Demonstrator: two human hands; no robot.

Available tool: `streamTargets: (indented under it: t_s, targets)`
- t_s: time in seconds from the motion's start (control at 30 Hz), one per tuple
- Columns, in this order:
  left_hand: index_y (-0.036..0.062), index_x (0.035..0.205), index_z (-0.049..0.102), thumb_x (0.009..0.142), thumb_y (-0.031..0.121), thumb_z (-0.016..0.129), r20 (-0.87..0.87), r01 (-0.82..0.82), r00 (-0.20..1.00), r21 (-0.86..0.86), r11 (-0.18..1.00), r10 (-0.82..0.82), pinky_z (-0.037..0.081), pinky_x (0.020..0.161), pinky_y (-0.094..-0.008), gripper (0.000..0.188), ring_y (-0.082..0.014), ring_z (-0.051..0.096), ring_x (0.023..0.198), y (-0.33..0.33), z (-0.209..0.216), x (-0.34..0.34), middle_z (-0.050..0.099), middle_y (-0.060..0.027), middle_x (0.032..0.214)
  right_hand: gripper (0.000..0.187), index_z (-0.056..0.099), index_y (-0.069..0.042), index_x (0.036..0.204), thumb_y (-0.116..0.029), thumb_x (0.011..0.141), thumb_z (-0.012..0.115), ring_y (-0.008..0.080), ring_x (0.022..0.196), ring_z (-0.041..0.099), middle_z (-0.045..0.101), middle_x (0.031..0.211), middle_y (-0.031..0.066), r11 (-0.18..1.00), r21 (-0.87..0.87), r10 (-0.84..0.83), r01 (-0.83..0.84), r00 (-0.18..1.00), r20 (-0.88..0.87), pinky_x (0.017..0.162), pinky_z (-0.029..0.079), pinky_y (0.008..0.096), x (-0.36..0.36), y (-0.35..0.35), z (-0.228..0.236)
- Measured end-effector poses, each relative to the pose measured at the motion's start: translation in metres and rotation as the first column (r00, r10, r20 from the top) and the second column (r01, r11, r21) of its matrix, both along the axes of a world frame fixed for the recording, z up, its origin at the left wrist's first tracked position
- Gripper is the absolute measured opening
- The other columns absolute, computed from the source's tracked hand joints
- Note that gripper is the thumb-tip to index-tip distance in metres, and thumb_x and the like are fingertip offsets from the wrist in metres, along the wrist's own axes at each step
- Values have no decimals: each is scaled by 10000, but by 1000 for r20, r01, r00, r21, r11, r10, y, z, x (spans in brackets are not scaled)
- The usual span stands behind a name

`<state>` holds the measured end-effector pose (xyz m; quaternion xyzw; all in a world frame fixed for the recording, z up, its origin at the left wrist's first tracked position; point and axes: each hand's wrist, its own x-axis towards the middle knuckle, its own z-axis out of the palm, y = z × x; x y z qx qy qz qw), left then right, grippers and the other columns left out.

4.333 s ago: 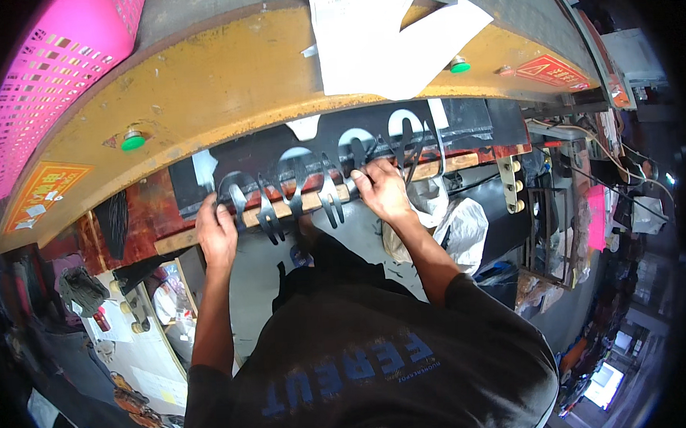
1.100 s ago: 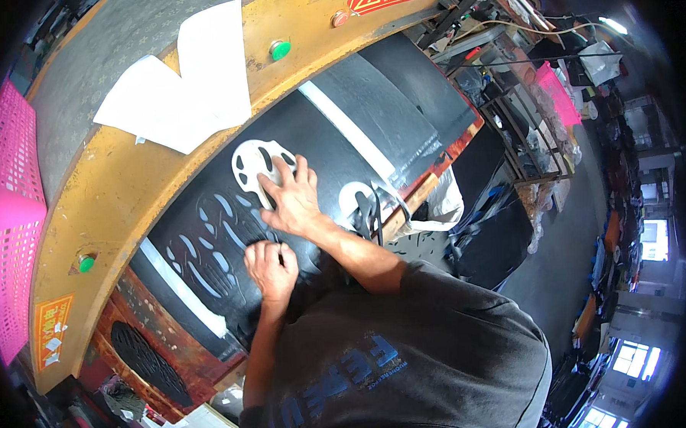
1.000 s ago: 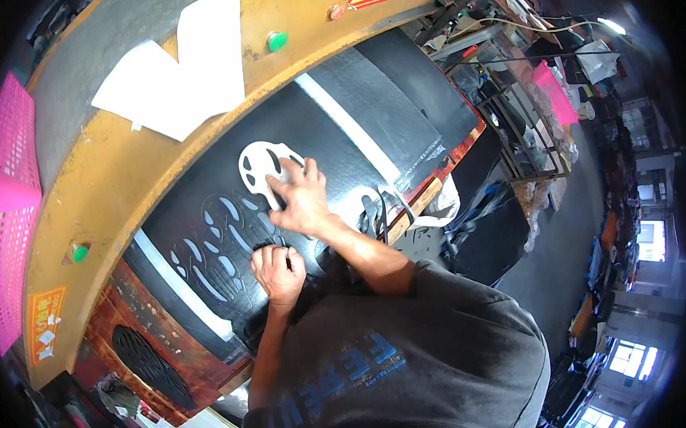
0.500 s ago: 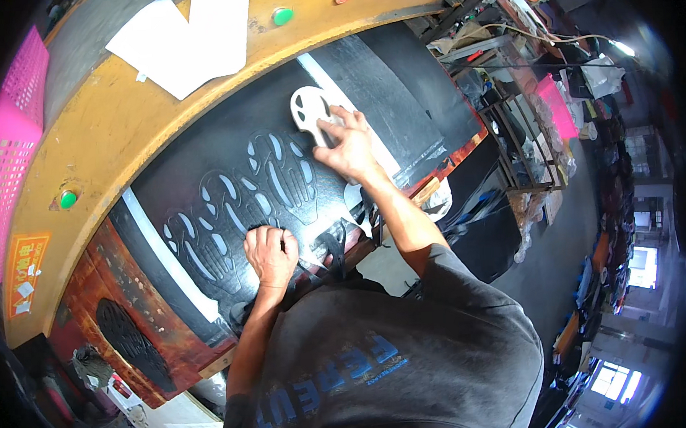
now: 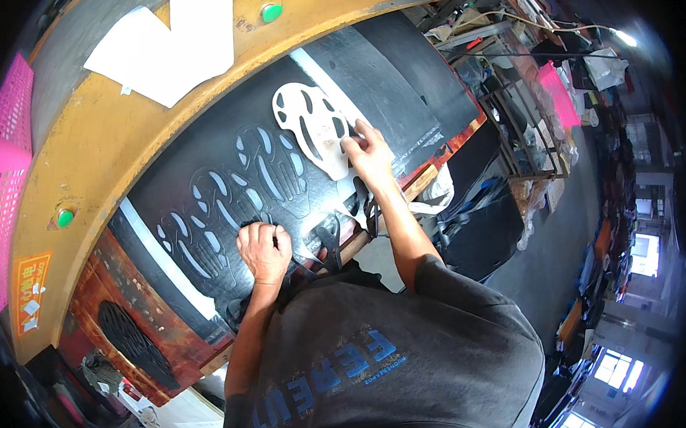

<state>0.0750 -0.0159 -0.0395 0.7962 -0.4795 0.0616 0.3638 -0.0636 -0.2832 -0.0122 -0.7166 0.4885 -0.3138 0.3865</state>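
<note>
A white sole-shaped cutting die [image 5: 326, 138] with several oval openings rests on the black sheet [image 5: 195, 155]. My right hand [image 5: 369, 155] grips its right edge, thumb over the rim and fingers curled at the side. Left of the die, several matching sole outlines [image 5: 264, 168] are cut in the sheet, with pale material showing through their openings. My left hand [image 5: 264, 252] is closed in a loose fist at the near edge of these outlines; whatever lies inside its fingers is hidden. Black offcut strips [image 5: 330, 241] hang near the table edge between my hands.
A yellow machine beam [image 5: 103, 148] with green buttons [image 5: 271, 13] arches over the far side, with white paper [image 5: 141, 58] on it. A pink basket [image 5: 7, 152] stands far left. One black cut piece [image 5: 134, 342] lies on the reddish board at left. A rack [image 5: 519, 133] stands at right.
The die has come nearer to me and turned to show its full flat face. My right hand has shifted from over it to its right edge. My left hand stays nearly still.
</note>
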Motion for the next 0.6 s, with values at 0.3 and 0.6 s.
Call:
streamTargets:
  t_s: [0.3,0.6]
  targets:
    - [109,850,624,865,170,731,47,14,999,35,999,-16,474,877,-492,125,-318,617,955,-3,3,3,658,-67,941,883,503,102,1503,-299,817,887,437,1112,671,631,1190,272,994,30,109,-105,906,-410,996,556,474,-6,57,23]
    - [105,840,621,869,168,727,49,21,999,47,999,-23,474,865,-490,127,-327,617,938,-3,2,2,654,-71,921,912,474,40,1559,-323,816,858,446,1117,668,598,1206,280,996,-12,79,-89,927,-366,979,565,482,-5,64,11]
